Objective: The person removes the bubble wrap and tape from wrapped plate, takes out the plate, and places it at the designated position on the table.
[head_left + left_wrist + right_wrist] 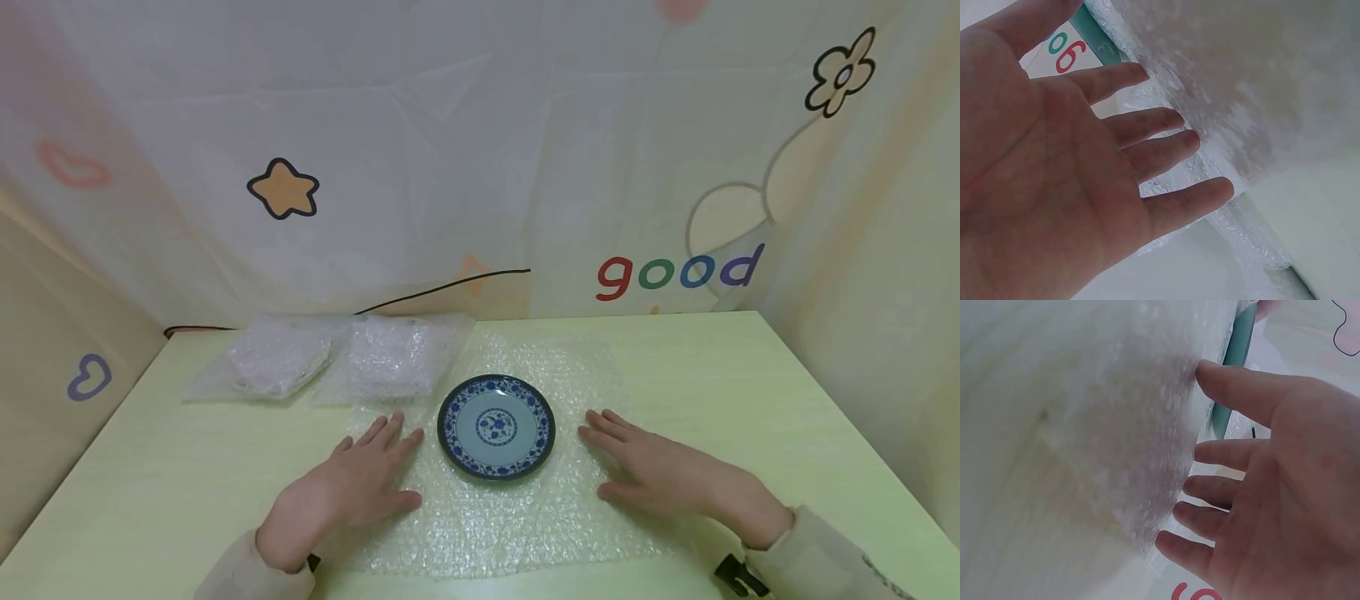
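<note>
A round blue-and-white patterned plate (496, 427) with a dark rim lies face up on a flat sheet of bubble wrap (495, 533). To its left, my left hand (356, 483) is spread palm down over the sheet, holding nothing. On the other side my right hand (660, 467) reaches over the sheet with its fingers extended, apart from the plate. Both wrist views show the palms and straight fingers of the left hand (1066, 169) and right hand (1272, 481) close to the sheet. Whether the fingertips press on it I cannot tell.
Two bubble-wrapped packages, the left one (279, 357) and the right one (393, 357), lie at the back left of the pale table (780, 400). Behind the table hangs a printed cloth (465, 183), with more cloth at both sides.
</note>
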Demonstrator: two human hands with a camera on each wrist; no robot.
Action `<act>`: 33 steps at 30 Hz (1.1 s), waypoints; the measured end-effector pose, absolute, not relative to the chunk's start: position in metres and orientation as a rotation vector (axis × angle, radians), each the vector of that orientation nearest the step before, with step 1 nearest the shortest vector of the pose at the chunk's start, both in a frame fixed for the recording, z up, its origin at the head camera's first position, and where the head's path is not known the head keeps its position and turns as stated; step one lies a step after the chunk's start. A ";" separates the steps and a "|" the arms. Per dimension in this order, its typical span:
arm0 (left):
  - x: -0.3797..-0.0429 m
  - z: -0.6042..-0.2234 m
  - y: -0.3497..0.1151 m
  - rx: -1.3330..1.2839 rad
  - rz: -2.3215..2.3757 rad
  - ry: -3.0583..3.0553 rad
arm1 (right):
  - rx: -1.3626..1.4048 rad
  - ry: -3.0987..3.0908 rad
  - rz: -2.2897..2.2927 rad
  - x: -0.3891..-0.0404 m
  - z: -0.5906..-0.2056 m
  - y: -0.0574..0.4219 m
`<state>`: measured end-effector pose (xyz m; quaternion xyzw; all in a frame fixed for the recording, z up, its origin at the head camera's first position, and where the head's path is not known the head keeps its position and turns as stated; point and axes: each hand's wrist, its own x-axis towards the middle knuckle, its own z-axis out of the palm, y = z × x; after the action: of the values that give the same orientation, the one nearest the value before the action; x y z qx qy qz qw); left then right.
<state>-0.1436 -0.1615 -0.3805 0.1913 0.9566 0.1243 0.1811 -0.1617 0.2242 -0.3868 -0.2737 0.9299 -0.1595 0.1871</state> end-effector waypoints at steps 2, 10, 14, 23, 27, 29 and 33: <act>-0.142 -0.380 -0.161 0.533 0.349 2.702 | -0.793 2.618 -0.418 -0.161 -0.388 0.225; -0.143 -0.381 -0.161 0.544 0.368 2.710 | -0.846 2.621 -0.330 -0.156 -0.390 0.226; -0.143 -0.381 -0.161 0.552 0.361 2.710 | -0.852 2.631 -0.324 -0.156 -0.391 0.226; -0.144 -0.382 -0.162 0.547 0.361 2.684 | -0.825 2.666 -0.257 -0.156 -0.388 0.218; -0.144 -0.383 -0.162 0.540 0.360 2.676 | -0.828 2.707 -0.199 -0.156 -0.382 0.212; -0.144 -0.383 -0.162 0.537 0.361 2.677 | -0.819 2.721 -0.175 -0.157 -0.379 0.208; -0.144 -0.383 -0.162 0.533 0.357 2.679 | -0.788 2.738 -0.140 -0.161 -0.375 0.201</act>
<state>-0.1435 -0.1620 -0.3834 0.1898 0.9544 0.1272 0.1922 -0.1606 0.2011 -0.3745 -0.2733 0.9499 -0.0486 0.1439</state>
